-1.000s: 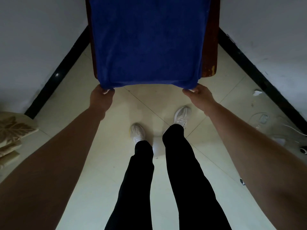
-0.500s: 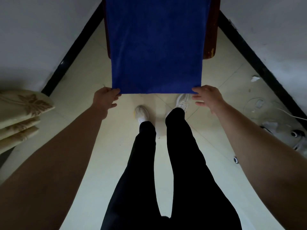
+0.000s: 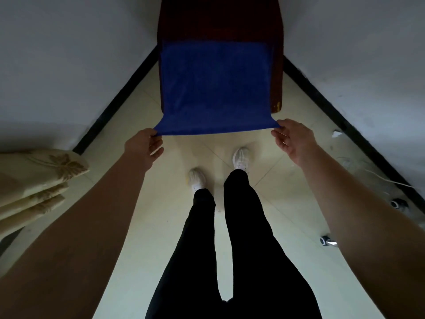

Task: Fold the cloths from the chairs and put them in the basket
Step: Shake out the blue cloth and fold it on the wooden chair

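Black trouser legs (image 3: 230, 249) and white shoes (image 3: 240, 157) stand on the pale tiled floor (image 3: 161, 226). The left hand (image 3: 145, 146) pinches the near left corner of the blue cloth (image 3: 216, 88). The right hand (image 3: 294, 139) pinches the near right corner, with its other fingers loosely apart. The cloth is stretched taut between the hands. Its far part lies flat on the dark wooden chair (image 3: 277, 65) between the two walls.

Your blue cloth (image 3: 215, 88) hides most of the chair (image 3: 218, 19), whose far part runs off the top edge. At near left, the stacked cushions (image 3: 34, 180) are cut by the left edge. The small floor items (image 3: 397, 204) at right are too small to identify.
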